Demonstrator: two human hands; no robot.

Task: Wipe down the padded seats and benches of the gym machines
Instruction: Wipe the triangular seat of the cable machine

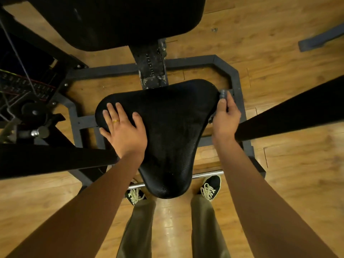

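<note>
Under you is a wooden floor (pixel 279 43), and the grey metal frame (pixel 235 75) of a gym machine lies on it. At the top of the view you see the big black back pad (pixel 121 21). Two thick black bars cross the picture, one on your left (pixel 55 159) and one on your right (pixel 290 112), and your forearms pass over them. On the far left there is a weight stack (pixel 24 86) with a thin cable.

The black padded seat (pixel 167 127) is in the middle, directly in front of you. It is wide at the far side and narrow toward your legs, and it sits on a worn black post (pixel 152 67). Its narrow tip is above a chrome rod (pixel 206 174) and between your two dark shoes with pale laces (pixel 212 187). Your olive trousers (pixel 137 229) fill the bottom.

Your left hand (pixel 124 131) lies flat on the left part of the seat, with the fingers straight and a little spread. Your right hand (pixel 226 118) is at the far right corner of the seat, and its fingers are curled around a small grey cloth (pixel 223 94) that touches the seat edge there. Most of the cloth is hidden in the hand. On your left hand there is a yellow ring (pixel 116 121).
</note>
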